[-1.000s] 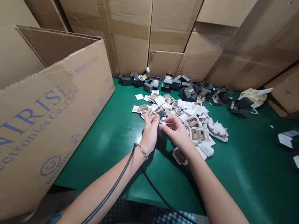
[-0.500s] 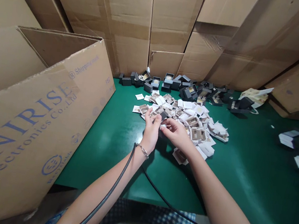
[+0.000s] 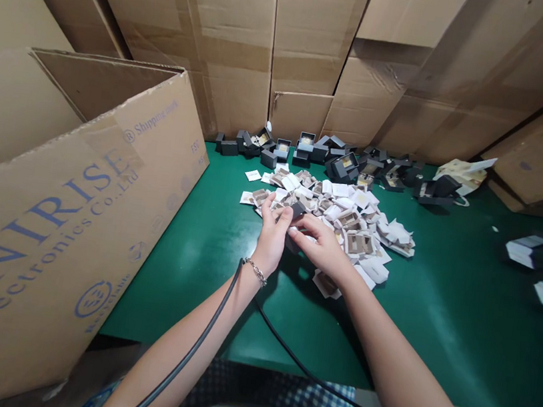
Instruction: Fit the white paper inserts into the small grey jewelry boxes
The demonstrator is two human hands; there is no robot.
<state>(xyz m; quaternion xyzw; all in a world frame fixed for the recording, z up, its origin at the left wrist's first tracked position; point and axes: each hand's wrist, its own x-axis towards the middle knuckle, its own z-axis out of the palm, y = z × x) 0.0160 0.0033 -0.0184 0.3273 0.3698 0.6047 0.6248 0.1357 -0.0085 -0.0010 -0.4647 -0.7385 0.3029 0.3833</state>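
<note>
My left hand (image 3: pixel 272 234) grips a small black box (image 3: pixel 295 209), its thumb along the near side. The fingers of my right hand (image 3: pixel 319 242) are bent in against the box's right side; its thumb and index finger nearly meet there. The fingertips hide most of the box, so its inside does not show. Just beyond and to the right of both hands lies a heap of white and greyish-brown card inserts (image 3: pixel 359 244). Several open black boxes (image 3: pixel 345 167) stand in a row behind the heap.
A big open carton (image 3: pixel 155 167) with printed sides stands at the left. Cardboard boxes (image 3: pixel 234 36) wall off the back of the green table (image 3: pixel 177 298). Black box pieces with white lining (image 3: pixel 522 252) lie at the right. A black cable (image 3: pixel 201 342) crosses my left forearm.
A small white bit seen between my right fingertips before is now out of sight. My right fingers have drawn slightly closer to the box; the heap is unchanged.
</note>
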